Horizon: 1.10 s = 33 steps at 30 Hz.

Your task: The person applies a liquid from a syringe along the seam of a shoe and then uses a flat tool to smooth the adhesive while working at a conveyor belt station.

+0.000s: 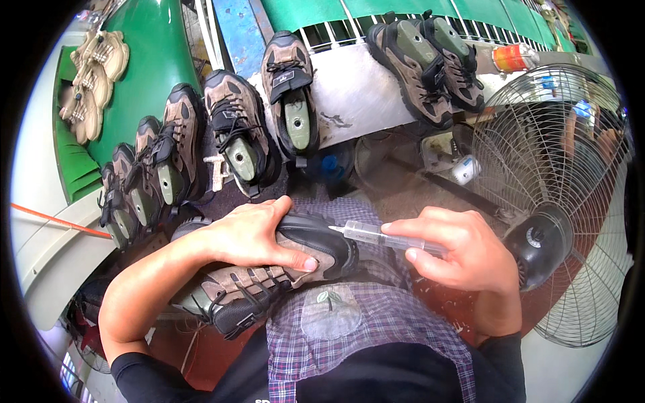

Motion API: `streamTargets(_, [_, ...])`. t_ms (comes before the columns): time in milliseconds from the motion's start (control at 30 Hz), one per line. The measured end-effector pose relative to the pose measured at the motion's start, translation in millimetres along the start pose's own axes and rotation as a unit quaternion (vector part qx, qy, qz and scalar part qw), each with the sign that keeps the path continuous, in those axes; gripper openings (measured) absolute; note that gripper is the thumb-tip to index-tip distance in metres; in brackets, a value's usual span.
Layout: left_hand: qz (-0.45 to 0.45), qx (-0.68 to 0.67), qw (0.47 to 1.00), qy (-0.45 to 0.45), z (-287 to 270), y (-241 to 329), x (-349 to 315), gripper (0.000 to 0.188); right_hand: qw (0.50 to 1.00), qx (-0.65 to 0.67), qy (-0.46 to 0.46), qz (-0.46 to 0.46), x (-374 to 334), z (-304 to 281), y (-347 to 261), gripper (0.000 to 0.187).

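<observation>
A brown and black lace-up shoe lies on its side over my lap, its toe toward the right. My left hand is wrapped round the shoe's forefoot, thumb pressed on the upper and fingers over the sole edge. In my right hand is a clear plastic syringe, held between thumb and fingers and pointing left. Its tip is at the seam between the black sole edge and the toe, touching or very close; I cannot tell which. A checked apron covers my lap below the shoe.
Several matching shoes holding green lasts, one shoe among them, stand in a curved row ahead and left. Another pair sits on the ledge. A large wire-cage fan stands close by my right arm. Beige moulded soles lie far left.
</observation>
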<state>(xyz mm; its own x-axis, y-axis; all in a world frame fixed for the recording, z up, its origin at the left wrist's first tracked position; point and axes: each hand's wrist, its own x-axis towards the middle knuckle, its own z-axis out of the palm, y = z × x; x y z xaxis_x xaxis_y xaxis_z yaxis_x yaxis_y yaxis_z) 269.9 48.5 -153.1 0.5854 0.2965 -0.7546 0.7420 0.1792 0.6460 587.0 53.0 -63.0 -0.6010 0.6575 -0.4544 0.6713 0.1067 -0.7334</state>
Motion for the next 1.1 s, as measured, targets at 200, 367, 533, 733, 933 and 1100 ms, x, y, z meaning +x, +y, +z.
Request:
streamTargets(200, [-0.008,-0.007,1.0,0.006,1.3,-5.4,-5.0,0.097,1.0,-0.005,-0.027,-0.014,10.1,2.6,-6.3,0.034])
streamTargets(367, [-0.009,0.008,1.0,0.008,-0.4,-5.1,-5.9,0.097,0.999,-0.017,-0.03,-0.025,16.7,8.6,-7.4,0.033])
streamTargets(533, [-0.007,0.008,1.0,0.014,-1.4,-5.1,-5.7,0.097,0.999,-0.038,-0.028,-0.022,14.2,7.5,-8.0,0.034])
streamTargets(733, [0.004,0.024,1.0,0.017,-0.2,-7.3,-2.8,0.098,0.998,-0.059,-0.033,-0.006,7.5,3.3,-12.4,0.033])
streamTargets(933, [0.011,-0.008,0.999,0.033,1.6,-8.9,-4.3,0.098,0.999,-0.037,0.024,0.002,-7.7,-14.2,-22.0,0.037])
streamTargets(1100, [0.056,-0.081,0.99,0.097,5.3,-14.8,-9.0,0.1,0.961,0.162,0.224,-0.002,-15.9,-19.9,-5.3,0.043])
